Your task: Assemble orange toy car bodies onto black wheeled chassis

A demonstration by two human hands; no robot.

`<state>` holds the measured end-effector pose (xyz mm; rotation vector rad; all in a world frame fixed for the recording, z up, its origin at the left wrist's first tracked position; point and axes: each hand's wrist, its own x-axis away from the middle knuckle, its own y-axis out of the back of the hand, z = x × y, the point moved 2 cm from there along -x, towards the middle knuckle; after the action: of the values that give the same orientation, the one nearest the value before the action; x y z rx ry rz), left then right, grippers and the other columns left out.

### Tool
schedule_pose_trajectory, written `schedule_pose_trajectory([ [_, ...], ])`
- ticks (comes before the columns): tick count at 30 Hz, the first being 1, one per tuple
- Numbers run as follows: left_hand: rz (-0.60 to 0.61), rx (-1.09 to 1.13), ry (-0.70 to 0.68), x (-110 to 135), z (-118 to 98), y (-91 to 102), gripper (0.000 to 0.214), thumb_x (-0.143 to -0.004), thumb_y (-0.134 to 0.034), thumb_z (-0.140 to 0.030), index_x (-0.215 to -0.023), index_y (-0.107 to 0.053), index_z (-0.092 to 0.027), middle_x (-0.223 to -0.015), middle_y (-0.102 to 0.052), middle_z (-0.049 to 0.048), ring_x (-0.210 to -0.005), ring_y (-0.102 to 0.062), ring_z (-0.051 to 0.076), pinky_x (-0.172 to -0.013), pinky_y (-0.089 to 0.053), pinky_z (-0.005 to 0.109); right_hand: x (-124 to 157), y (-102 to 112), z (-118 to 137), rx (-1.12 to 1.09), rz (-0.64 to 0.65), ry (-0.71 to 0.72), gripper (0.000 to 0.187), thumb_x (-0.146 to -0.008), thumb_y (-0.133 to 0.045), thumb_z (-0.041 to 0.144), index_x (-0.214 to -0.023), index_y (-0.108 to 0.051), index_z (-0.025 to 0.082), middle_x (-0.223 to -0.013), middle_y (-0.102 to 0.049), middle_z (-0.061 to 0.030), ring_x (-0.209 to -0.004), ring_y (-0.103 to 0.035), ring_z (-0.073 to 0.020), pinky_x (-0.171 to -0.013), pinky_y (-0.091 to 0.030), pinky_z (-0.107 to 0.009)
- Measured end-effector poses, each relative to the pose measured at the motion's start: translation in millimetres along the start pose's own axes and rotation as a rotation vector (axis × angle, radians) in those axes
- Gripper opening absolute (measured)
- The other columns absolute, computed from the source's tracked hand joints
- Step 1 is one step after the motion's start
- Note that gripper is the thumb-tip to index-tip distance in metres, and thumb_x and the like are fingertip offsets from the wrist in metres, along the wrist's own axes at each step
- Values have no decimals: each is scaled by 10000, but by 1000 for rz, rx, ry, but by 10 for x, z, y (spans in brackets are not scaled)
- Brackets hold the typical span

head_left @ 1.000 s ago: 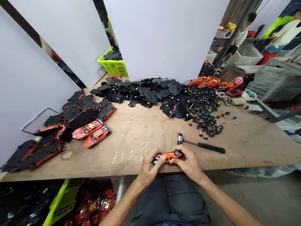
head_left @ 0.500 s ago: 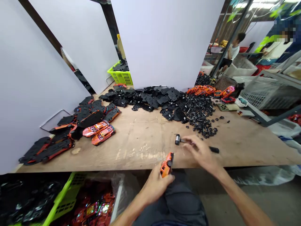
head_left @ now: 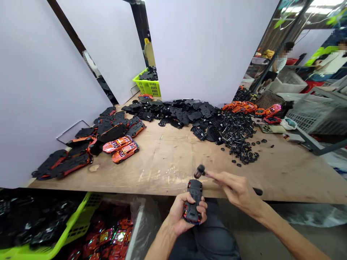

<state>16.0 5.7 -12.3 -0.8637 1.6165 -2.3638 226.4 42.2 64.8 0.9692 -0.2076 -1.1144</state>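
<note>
My left hand (head_left: pixel 187 213) grips a die-cast toy car (head_left: pixel 193 200) over my lap, its black underside facing up and its red-orange body edge showing at the sides. My right hand (head_left: pixel 238 191) is shut around the black handle of a small hammer (head_left: pixel 200 171), with the head raised just above the car and not touching it. The hammer's handle end sticks out past my hand (head_left: pixel 258 191). Both hands are at the front edge of the plywood workbench (head_left: pixel 173 173).
Heaps of black wheels on axles (head_left: pixel 237 133), black chassis parts (head_left: pixel 173 113) and orange toy cars (head_left: pixel 121 148) cover the bench. A lime basket (head_left: pixel 148 86) stands behind. Another lime basket (head_left: pixel 67 227) and bagged red cars (head_left: pixel 108 240) sit below left. A co-worker (head_left: pixel 279 63) stands far right.
My right hand has taken up the hammer from the bench and lifted it. My left hand has turned the car over, so its underside now faces up.
</note>
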Motion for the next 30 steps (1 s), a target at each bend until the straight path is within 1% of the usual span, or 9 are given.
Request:
schedule_pose_trajectory([
  [2,-18,8,7,8,1,-17,370,-631,-594,-106,-996,-577,-51,-813,-521,46,-634,-537,109,-710,-518,246,-26,-42,20,-47,-141,-30,465,-1025,-479,131,-1424,-657,291,-1186,-775,-68,-1078,-743,-213,-961,-597,-326],
  [3,-31,9,9,12,0,-24,380,-622,-593,-106,-998,-572,-55,-812,-514,44,-632,-531,109,-700,-516,244,-27,-77,17,-53,-139,-13,475,-1009,-474,111,-1402,-679,281,-1156,-782,-69,-1054,-748,-211,-933,-607,-315],
  [6,-51,19,19,19,-6,-43,401,-602,-593,-106,-999,-557,-59,-806,-496,39,-624,-521,107,-678,-510,238,17,-174,-14,13,77,85,582,-944,-433,41,-1392,-696,303,-978,-782,-46,-850,-745,-174,-755,-607,-251],
  [10,-59,43,31,20,-19,-57,415,-589,-590,-102,-1001,-545,-75,-811,-479,28,-619,-511,99,-665,-506,231,125,-101,-83,41,-4,-11,559,-967,-446,69,-1422,-674,301,-900,-738,-47,-778,-696,-168,-722,-581,-247],
  [13,-94,60,44,18,-25,-57,440,-575,-592,-104,-1012,-541,-88,-812,-468,23,-617,-499,98,-650,-491,223,128,-73,-77,76,90,37,557,-955,-453,73,-1394,-697,313,-808,-698,-25,-660,-644,-150,-623,-544,-219],
  [18,-104,90,51,23,-30,-55,445,-581,-600,-103,-1022,-541,-93,-827,-484,27,-626,-494,97,-662,-492,223,-85,-156,-123,-36,-114,-94,434,-1007,-472,139,-1314,-742,284,-891,-752,-46,-829,-717,-192,-811,-600,-298],
  [23,-84,91,42,42,-36,-71,403,-610,-601,-110,-1009,-548,-81,-826,-490,34,-634,-509,104,-683,-510,236,-60,-307,-221,-4,33,-30,460,-1017,-439,133,-1323,-741,296,-872,-748,-43,-711,-687,-165,-696,-584,-262],
  [28,-92,104,26,16,-17,-66,406,-615,-608,-112,-1016,-567,-72,-821,-512,37,-631,-521,101,-684,-508,234,146,-117,-398,72,121,-71,483,-1033,-437,150,-1425,-667,310,-924,-765,-39,-741,-710,-156,-702,-593,-245],
  [30,-83,68,-25,-1,15,-25,347,-629,-633,-118,-971,-596,-65,-800,-533,38,-631,-540,97,-693,-517,231,167,-38,-517,95,71,-113,458,-1039,-453,169,-1422,-667,300,-1042,-788,-53,-887,-752,-183,-815,-624,-291],
])
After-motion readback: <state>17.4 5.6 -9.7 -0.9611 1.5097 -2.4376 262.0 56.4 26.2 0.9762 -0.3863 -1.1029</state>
